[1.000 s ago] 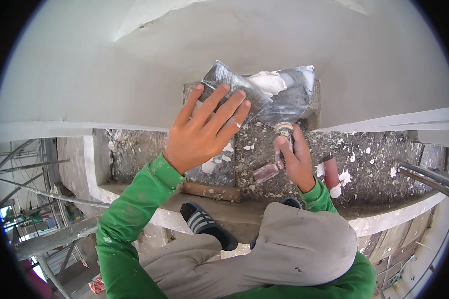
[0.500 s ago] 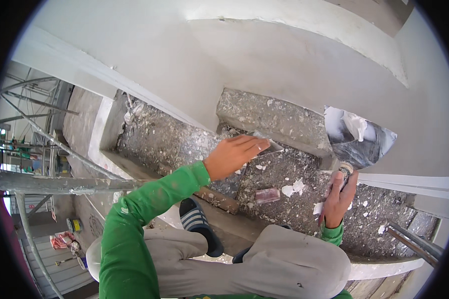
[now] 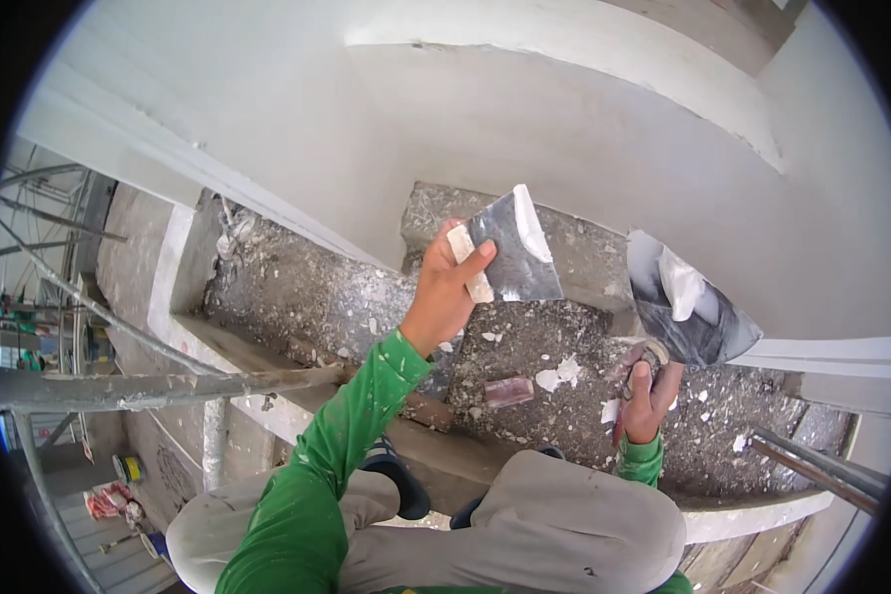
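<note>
My left hand grips a broad, flat scraper blade by its pale backing strip, thumb on the face. A thick band of white putty lies along the blade's upper right edge. To the right, my right hand is wrapped round the handle of a wide putty knife, tilted with its smeared metal face up. On that face sits a lump of white putty. The two blades are apart, both in front of the pale wall.
Below lies a rough ledge strewn with white flakes, with a reddish block on it. Scaffold pipes cross at the left, and a metal bar juts in at the right. My knees are bent close by.
My left hand has turned over and lifted its blade, so the face and the putty along its edge now show. The right hand still holds the putty knife, little changed.
</note>
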`<action>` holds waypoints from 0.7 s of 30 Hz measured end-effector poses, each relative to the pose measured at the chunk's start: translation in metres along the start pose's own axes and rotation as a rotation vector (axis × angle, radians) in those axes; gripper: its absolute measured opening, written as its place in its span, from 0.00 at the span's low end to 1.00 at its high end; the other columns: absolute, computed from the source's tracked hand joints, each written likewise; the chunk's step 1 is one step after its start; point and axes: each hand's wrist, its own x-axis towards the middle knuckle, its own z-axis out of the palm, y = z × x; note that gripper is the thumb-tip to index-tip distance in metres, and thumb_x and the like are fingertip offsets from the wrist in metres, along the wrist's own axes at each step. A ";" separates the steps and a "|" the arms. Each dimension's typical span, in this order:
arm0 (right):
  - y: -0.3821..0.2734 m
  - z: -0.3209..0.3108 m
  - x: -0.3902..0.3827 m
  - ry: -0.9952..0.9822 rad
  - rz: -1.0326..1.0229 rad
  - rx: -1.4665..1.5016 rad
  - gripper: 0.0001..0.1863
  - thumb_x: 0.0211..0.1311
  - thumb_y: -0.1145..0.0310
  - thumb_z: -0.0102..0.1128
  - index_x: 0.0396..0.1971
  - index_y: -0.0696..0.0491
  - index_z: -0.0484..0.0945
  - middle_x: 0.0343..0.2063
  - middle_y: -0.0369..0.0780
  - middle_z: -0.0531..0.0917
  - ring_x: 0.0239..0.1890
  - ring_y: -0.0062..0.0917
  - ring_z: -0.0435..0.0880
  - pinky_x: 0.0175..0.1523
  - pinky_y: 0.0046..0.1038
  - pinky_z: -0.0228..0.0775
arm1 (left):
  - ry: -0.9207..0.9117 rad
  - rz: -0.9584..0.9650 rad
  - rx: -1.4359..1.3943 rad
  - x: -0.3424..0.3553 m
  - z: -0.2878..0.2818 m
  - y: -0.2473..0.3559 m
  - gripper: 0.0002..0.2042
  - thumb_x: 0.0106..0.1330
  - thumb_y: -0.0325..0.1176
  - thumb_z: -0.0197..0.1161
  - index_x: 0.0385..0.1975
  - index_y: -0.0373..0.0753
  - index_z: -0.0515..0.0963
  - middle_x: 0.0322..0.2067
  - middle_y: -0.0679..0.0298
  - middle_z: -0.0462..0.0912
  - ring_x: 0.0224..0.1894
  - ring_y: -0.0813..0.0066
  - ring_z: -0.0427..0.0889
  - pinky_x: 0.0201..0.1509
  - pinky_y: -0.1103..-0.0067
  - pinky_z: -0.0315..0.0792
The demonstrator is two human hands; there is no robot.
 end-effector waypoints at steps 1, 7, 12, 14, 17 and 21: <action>-0.006 -0.003 0.005 -0.052 0.003 -0.039 0.19 0.68 0.60 0.53 0.46 0.61 0.68 0.29 0.39 0.75 0.27 0.19 0.74 0.32 0.21 0.66 | -0.027 -0.056 -0.031 -0.009 0.002 0.000 0.10 0.68 0.26 0.56 0.46 0.39 0.66 0.43 0.65 0.77 0.43 0.81 0.78 0.44 0.78 0.75; 0.019 -0.024 0.034 -0.205 -0.514 -0.273 0.26 0.55 0.78 0.58 0.57 0.51 0.71 0.31 0.42 0.76 0.29 0.28 0.76 0.31 0.27 0.67 | -0.062 -0.314 -0.130 -0.036 0.031 -0.005 0.12 0.68 0.26 0.55 0.49 0.39 0.66 0.42 0.66 0.77 0.45 0.78 0.78 0.49 0.77 0.74; 0.003 -0.014 0.053 -0.363 -0.716 -0.491 0.31 0.43 0.82 0.60 0.53 0.46 0.75 0.30 0.43 0.76 0.27 0.34 0.77 0.29 0.29 0.68 | -0.128 -0.379 -0.175 -0.048 0.047 0.007 0.13 0.69 0.26 0.54 0.52 0.38 0.65 0.44 0.65 0.76 0.48 0.78 0.76 0.51 0.77 0.72; 0.010 -0.021 0.055 -0.483 -0.699 -0.653 0.32 0.43 0.80 0.60 0.54 0.42 0.77 0.30 0.42 0.76 0.26 0.33 0.77 0.28 0.29 0.69 | -0.128 -0.345 -0.117 -0.051 0.042 0.023 0.14 0.69 0.26 0.54 0.52 0.38 0.64 0.44 0.64 0.76 0.49 0.77 0.76 0.52 0.78 0.72; 0.024 -0.052 0.051 -0.785 -0.551 -0.902 0.29 0.50 0.73 0.63 0.57 0.43 0.75 0.29 0.39 0.75 0.24 0.25 0.75 0.28 0.25 0.67 | -0.102 -0.069 -0.035 -0.049 0.048 0.073 0.12 0.69 0.24 0.52 0.51 0.35 0.63 0.44 0.59 0.76 0.48 0.75 0.77 0.51 0.76 0.73; 0.030 -0.038 0.018 -0.321 0.069 -0.175 0.20 0.71 0.58 0.47 0.50 0.61 0.70 0.24 0.36 0.69 0.21 0.17 0.72 0.23 0.23 0.63 | -0.104 0.101 0.269 -0.038 0.032 0.116 0.08 0.70 0.24 0.51 0.46 0.37 0.64 0.44 0.60 0.77 0.47 0.76 0.77 0.51 0.75 0.73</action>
